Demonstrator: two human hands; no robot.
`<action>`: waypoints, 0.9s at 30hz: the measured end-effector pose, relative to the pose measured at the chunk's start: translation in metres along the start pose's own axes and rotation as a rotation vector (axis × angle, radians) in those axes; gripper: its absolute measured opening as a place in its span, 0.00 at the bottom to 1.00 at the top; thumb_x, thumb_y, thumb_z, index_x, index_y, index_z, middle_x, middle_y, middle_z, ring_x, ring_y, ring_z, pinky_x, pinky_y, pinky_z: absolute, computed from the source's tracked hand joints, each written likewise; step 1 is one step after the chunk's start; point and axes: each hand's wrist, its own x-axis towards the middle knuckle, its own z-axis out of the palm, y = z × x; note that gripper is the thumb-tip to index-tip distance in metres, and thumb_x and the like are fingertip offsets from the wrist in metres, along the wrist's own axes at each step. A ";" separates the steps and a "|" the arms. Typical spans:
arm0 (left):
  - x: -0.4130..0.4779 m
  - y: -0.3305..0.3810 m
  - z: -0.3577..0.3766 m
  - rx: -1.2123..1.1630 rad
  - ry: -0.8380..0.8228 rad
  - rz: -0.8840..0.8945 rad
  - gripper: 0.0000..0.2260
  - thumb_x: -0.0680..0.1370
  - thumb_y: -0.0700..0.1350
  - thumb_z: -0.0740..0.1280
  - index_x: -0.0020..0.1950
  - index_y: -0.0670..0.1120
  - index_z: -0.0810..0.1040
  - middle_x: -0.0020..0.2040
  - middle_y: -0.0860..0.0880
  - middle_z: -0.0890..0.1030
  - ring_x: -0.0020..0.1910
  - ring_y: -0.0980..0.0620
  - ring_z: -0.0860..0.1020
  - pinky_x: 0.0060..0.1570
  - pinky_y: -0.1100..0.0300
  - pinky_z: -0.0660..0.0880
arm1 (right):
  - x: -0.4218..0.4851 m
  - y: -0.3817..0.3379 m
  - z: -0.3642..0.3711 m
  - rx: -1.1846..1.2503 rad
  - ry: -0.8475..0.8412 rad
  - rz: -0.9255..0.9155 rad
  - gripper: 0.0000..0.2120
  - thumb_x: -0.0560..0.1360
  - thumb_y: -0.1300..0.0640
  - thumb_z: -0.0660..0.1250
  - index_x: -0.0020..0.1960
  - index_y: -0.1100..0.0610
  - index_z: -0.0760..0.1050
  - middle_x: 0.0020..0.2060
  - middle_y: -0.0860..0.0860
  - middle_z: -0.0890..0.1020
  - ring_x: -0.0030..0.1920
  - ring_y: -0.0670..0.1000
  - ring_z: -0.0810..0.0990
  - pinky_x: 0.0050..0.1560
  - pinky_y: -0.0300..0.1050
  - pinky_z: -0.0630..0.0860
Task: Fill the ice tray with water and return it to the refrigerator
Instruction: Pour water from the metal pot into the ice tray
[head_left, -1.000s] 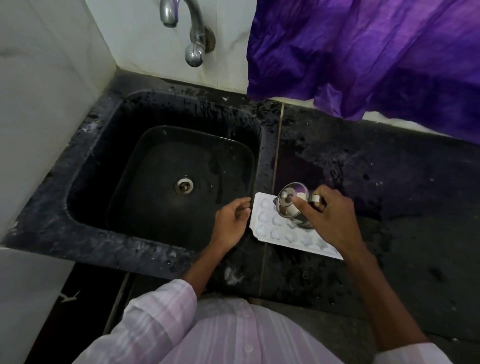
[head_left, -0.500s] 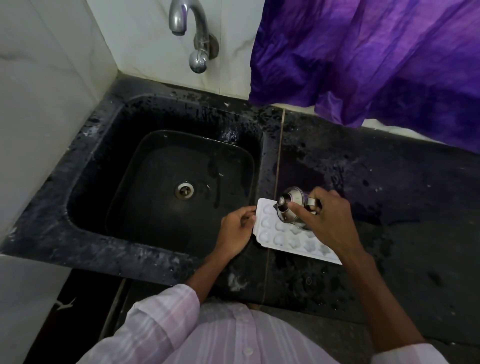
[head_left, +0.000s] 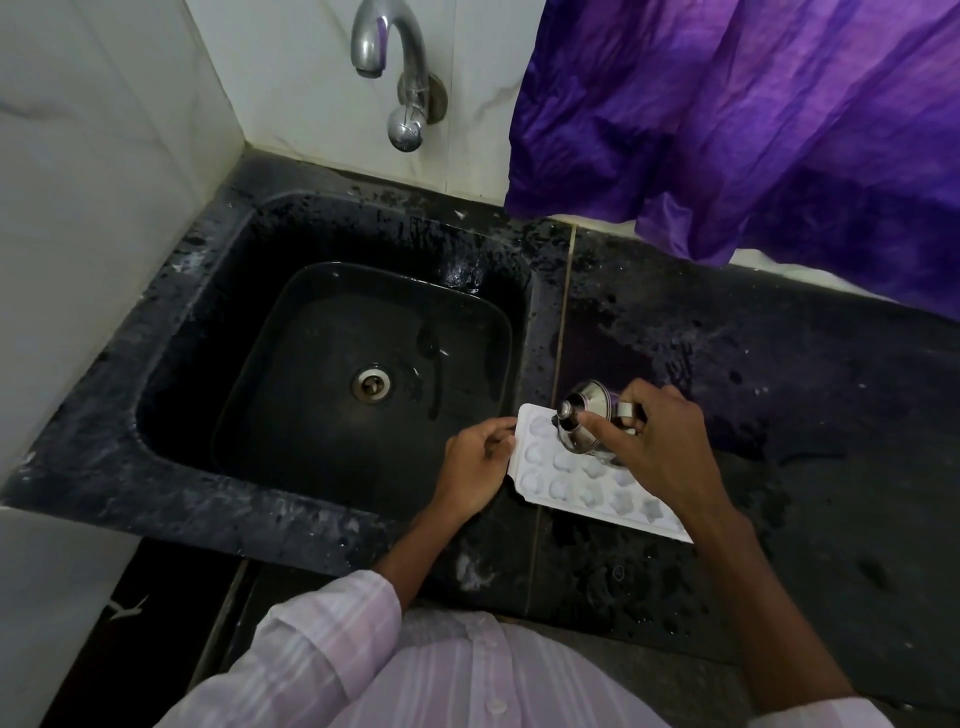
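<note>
**Steel jug tipped over the ice tray beside the sink**

The white ice tray (head_left: 571, 488) lay flat on the dark, wet counter (head_left: 805, 415), just right of the black sink (head_left: 171, 332). Its left end reached across the seam onto the sink's right rim. The moulded cups I could see looked pale and glossy, but I could not tell how much water stood in them.

The person's left hand (head_left: 475, 470) was at the tray's left end, fingers curled in and pinching that short edge. The right hand (head_left: 662, 447) was closed round the handle of a small steel jug (head_left: 589, 408), with the forefinger stretched forward along the lid toward its knob. The jug hung tilted over the far left corner of the tray, lid side turned toward me, close above the cups. I could not tell whether anything was running out of it.

In the sink the round drain (head_left: 371, 383) showed at the bottom of the basin. A chrome tap (head_left: 397, 78) stuck out of the white tiled wall above, and purple cloth (head_left: 753, 130) hung down over the back of the counter.
</note>
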 end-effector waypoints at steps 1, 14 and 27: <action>0.000 0.000 0.000 -0.004 -0.001 -0.006 0.13 0.80 0.38 0.65 0.64 0.45 0.82 0.52 0.49 0.86 0.51 0.59 0.83 0.52 0.71 0.76 | 0.000 0.000 -0.001 -0.001 -0.002 0.001 0.23 0.68 0.48 0.77 0.31 0.51 0.63 0.25 0.45 0.69 0.33 0.48 0.67 0.33 0.40 0.63; 0.002 -0.003 0.002 -0.022 0.000 -0.054 0.13 0.80 0.39 0.66 0.64 0.44 0.81 0.50 0.49 0.86 0.51 0.54 0.84 0.58 0.51 0.81 | -0.007 0.011 -0.011 0.103 0.048 0.128 0.22 0.69 0.47 0.77 0.31 0.54 0.64 0.24 0.45 0.67 0.28 0.45 0.65 0.30 0.36 0.65; 0.001 -0.002 0.003 0.029 0.011 -0.037 0.13 0.81 0.39 0.66 0.63 0.46 0.82 0.52 0.50 0.86 0.51 0.58 0.83 0.51 0.73 0.76 | -0.016 0.024 -0.024 0.078 0.074 0.156 0.22 0.68 0.47 0.77 0.31 0.53 0.65 0.24 0.47 0.68 0.27 0.47 0.65 0.31 0.39 0.65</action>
